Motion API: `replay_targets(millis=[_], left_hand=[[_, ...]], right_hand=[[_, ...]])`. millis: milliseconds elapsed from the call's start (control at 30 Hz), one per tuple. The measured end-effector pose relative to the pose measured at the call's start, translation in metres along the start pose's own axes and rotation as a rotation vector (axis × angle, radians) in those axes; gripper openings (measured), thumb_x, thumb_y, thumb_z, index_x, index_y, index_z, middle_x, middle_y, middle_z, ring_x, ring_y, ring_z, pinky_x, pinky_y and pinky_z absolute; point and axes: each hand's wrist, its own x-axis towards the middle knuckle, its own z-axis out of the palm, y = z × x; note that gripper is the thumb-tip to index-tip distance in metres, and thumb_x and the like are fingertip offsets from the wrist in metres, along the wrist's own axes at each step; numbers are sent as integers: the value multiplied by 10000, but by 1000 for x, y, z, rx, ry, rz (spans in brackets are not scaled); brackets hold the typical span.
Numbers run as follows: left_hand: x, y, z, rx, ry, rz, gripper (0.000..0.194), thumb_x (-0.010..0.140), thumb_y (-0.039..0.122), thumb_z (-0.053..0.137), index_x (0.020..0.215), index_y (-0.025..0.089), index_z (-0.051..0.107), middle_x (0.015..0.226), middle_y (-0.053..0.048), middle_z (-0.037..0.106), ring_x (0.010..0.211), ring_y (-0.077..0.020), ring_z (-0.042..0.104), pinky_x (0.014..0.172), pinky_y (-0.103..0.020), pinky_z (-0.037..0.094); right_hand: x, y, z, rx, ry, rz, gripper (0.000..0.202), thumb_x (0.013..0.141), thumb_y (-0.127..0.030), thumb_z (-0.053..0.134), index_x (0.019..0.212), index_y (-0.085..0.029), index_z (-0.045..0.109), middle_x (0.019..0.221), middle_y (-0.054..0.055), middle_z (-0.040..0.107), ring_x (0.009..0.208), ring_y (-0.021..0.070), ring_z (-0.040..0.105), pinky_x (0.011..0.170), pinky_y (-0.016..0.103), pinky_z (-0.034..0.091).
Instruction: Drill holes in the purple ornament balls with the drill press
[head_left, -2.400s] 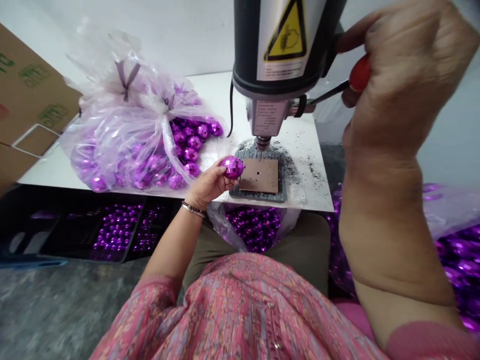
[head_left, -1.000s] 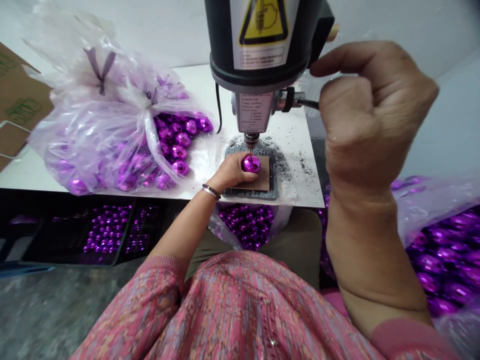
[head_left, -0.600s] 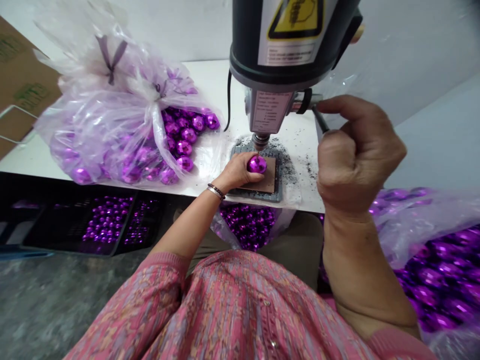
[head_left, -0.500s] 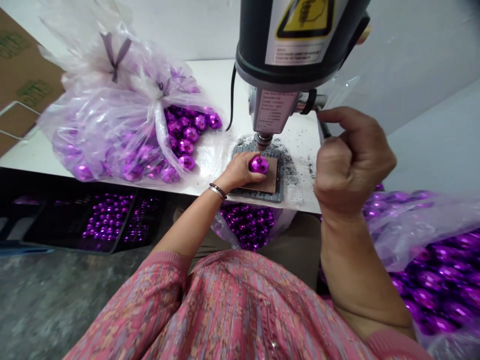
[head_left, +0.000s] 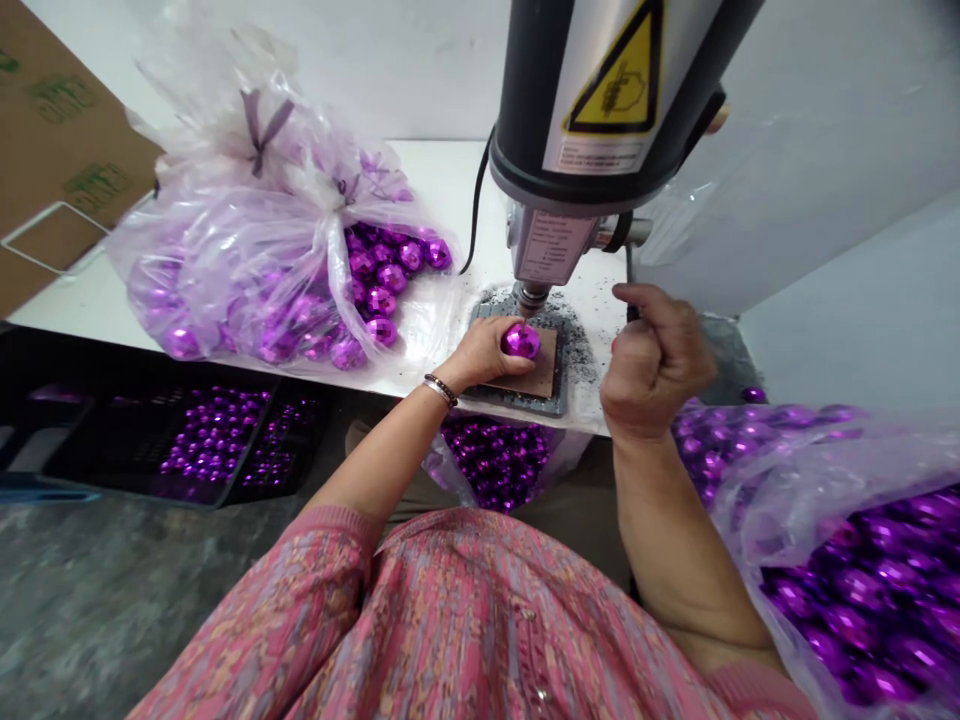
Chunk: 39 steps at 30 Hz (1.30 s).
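Note:
My left hand (head_left: 486, 352) is closed around a shiny purple faceted ball (head_left: 521, 341), pinching it on a brown board (head_left: 536, 380). Directly above the ball is the chuck of a bench drill press (head_left: 547, 245); the drill tip is hard to make out. My right hand (head_left: 654, 365) is closed on the drill press lever (head_left: 631, 290), to the right of the machine's head. The board lies on the grey machine base (head_left: 558, 400), with dark shavings scattered around it.
A tied clear plastic bag (head_left: 247, 250) of purple balls lies on the white table (head_left: 442, 190). More balls fill a bag (head_left: 780, 490) at the right, a bag (head_left: 499, 460) below the table edge and a black crate (head_left: 217, 430). A cardboard box (head_left: 67, 170) stands far left.
My right hand has swung down and leftward with the lever. My left hand stays on the ball at the board. The whole view has shifted slightly.

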Motion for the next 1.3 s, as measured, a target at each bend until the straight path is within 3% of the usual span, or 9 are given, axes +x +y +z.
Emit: replay_targets(millis=[167,367,567,700,833,933,1000,1133,1300], left_hand=[[-4,6,-1,21,11,-34,482,707,317,915,1142,185,754,1082,-93,776,1058,-341,685,1015,-481,532],[-29,7,-4,-59,74,-46,596,726,318,927,1268,189,716,1205,-102,783,1146,-335,707,1060,-481,530],[-78,1,-17,-212,-132,78,738,706,323,956,1384,228,680,1391,-130,735,1276,-313,695,1120,-471,539],[-92,-2,-37,-242,-250,119,736,719,379,965,1391,252,694,1289,-113,776,1133,-283,742,1009,-422,593],[-66,-21,-72,-78,-25,-48,472,873,353,818,1317,217,732,1245,-112,781,992,-249,735,964,-407,589],[-25,-46,-105,104,279,-235,356,941,203,632,1282,170,732,1313,-179,741,1214,-337,684,1126,-493,502],[3,-65,-122,187,381,-375,364,917,165,595,1259,149,717,1302,-228,721,1297,-410,621,1158,-576,450],[38,-97,-130,379,312,-518,307,835,155,671,1139,115,697,1235,-264,709,1344,-481,510,1176,-665,333],[36,-109,-116,431,227,-477,383,798,124,709,1174,77,654,1242,-259,690,1404,-501,440,1204,-698,232]], right_hand=[[44,-21,1,18,47,85,413,954,-239,410,1054,-198,809,725,-9,634,677,49,575,712,253,456],[127,-35,7,111,-167,400,363,933,-88,449,898,-95,810,650,7,584,631,29,527,671,225,416],[129,-32,8,104,-156,479,309,944,-96,517,864,-148,811,639,-14,564,635,29,506,700,224,408],[124,-25,8,141,-134,450,292,927,-176,534,882,-188,822,672,-21,616,617,35,505,669,240,379],[118,-16,7,144,-113,415,306,898,-180,527,892,-197,832,644,-12,601,569,50,474,638,273,347],[113,-14,3,111,-129,373,336,934,-191,506,957,-243,837,678,-4,599,596,55,462,656,299,331],[109,-17,0,100,-131,348,345,949,-196,501,958,-264,839,678,4,587,612,63,459,664,315,326],[106,-28,-4,50,-162,321,372,982,-178,470,991,-257,833,680,5,566,652,57,470,678,307,321],[103,-32,-6,60,-171,270,418,990,-97,431,1003,-218,831,687,1,573,646,33,471,652,280,295]])
